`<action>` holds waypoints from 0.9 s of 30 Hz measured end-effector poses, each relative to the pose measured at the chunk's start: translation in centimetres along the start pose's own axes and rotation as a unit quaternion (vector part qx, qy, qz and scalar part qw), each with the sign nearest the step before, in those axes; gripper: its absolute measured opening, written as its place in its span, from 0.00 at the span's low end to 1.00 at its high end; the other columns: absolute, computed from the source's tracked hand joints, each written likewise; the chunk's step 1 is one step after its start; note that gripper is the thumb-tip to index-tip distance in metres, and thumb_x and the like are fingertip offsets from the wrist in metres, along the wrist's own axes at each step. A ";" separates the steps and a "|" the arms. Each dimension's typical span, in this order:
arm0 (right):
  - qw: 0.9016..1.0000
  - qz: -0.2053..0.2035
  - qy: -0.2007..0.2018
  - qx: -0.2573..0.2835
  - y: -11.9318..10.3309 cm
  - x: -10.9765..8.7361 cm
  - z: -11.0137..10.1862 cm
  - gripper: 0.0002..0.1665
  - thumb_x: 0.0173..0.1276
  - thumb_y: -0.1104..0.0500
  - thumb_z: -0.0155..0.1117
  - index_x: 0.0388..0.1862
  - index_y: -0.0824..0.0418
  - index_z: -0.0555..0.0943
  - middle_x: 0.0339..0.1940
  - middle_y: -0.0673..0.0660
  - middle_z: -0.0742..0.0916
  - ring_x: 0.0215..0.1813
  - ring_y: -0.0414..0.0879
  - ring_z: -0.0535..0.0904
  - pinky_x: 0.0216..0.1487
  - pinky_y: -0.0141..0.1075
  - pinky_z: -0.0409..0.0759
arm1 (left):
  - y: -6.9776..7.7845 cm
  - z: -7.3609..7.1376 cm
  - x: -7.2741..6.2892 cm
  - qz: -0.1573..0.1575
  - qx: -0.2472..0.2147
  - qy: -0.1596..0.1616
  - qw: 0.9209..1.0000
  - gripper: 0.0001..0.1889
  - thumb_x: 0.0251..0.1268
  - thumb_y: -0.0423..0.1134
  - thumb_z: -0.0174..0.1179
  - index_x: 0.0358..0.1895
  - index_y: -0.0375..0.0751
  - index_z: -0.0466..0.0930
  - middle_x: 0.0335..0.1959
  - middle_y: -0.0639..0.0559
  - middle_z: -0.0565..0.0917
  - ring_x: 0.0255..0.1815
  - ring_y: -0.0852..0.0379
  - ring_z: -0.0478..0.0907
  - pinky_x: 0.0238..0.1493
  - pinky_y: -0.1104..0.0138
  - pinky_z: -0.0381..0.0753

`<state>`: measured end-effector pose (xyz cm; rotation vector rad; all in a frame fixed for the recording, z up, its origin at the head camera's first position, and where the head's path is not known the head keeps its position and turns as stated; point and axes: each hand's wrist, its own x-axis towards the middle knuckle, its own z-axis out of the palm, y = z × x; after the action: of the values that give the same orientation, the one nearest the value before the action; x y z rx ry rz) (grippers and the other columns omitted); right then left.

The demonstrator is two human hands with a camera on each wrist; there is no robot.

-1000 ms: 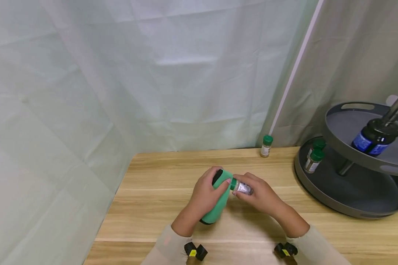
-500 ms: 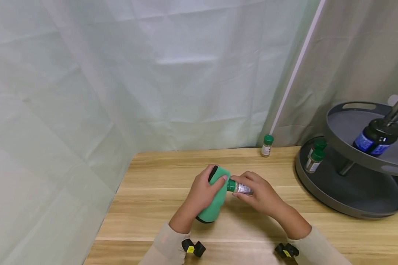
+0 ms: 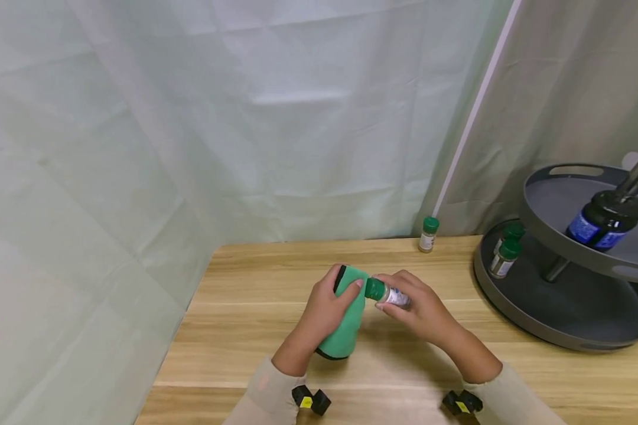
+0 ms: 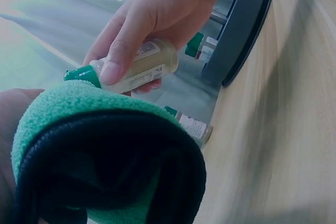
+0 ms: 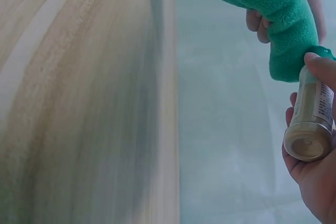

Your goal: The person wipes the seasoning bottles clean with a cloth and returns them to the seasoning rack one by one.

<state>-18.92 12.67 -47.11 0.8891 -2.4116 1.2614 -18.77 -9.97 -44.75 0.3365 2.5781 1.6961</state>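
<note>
A person's two bare hands work over a pale, wood-grained tabletop. The left hand grips a folded green fleecy cloth with black edging, its thumb pressed across the near face. The right hand pinches a small, clear cylindrical jar with a green cap and white label between thumb and fingers, holding it off the surface, tilted, with tan contents visible through the wall. The jar's cap points toward the cloth at its upper right side; whether the two touch cannot be told. Light sleeves cover both forearms, and black blocks with yellow patches sit at the wrists.

A similar green-capped jar stands upright near the table's far edge. To the right, a dark grey, two-tier round tray bears two more green-capped jars, side by side on its lower level, and a dark, glossy bottle with a blue label above. A pale, creased fabric backdrop hangs behind.
</note>
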 end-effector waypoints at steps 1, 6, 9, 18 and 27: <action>1.000 0.004 0.003 0.004 0.0 0.0 0.0 0.29 0.65 0.59 0.74 0.65 0.50 0.79 0.44 0.48 0.82 0.40 0.36 0.76 0.36 0.30 0.80 | 0.0 0.1 -0.1 0.000 -0.001 0.000 1.000 0.15 0.73 0.60 0.56 0.52 0.57 0.74 0.34 0.51 0.79 0.28 0.56 0.79 0.31 0.60 0.81; 1.000 0.019 0.016 0.010 0.1 -0.1 0.1 0.28 0.66 0.59 0.73 0.65 0.50 0.79 0.44 0.49 0.83 0.39 0.36 0.76 0.35 0.30 0.80 | 0.2 0.3 -0.2 0.007 0.000 0.005 1.000 0.15 0.73 0.59 0.57 0.52 0.56 0.74 0.34 0.51 0.79 0.29 0.56 0.78 0.31 0.60 0.80; 0.999 0.031 0.020 0.008 0.1 0.0 0.1 0.28 0.66 0.58 0.73 0.65 0.50 0.79 0.45 0.49 0.83 0.39 0.36 0.76 0.35 0.30 0.80 | 0.2 0.4 -0.3 0.008 -0.002 0.004 1.000 0.16 0.73 0.59 0.57 0.53 0.57 0.74 0.34 0.51 0.79 0.30 0.56 0.79 0.32 0.60 0.80; 0.998 0.055 0.017 0.002 0.2 -0.1 0.2 0.27 0.66 0.56 0.74 0.64 0.49 0.80 0.44 0.48 0.84 0.38 0.36 0.77 0.34 0.30 0.80 | 0.1 0.7 -0.3 0.016 0.007 0.004 1.000 0.15 0.73 0.58 0.58 0.54 0.58 0.75 0.35 0.52 0.80 0.31 0.57 0.78 0.32 0.61 0.80; 0.998 0.054 -0.009 -0.001 0.4 -0.1 0.3 0.27 0.66 0.55 0.74 0.64 0.50 0.80 0.42 0.49 0.83 0.37 0.36 0.76 0.33 0.30 0.80 | 0.3 0.8 -0.4 0.024 0.017 0.000 1.000 0.17 0.72 0.59 0.58 0.56 0.58 0.74 0.38 0.52 0.79 0.35 0.56 0.77 0.34 0.61 0.78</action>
<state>-19.11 12.64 -47.53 0.7808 -2.5051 1.2937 -18.26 -9.24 -44.78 0.4027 2.6229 1.6680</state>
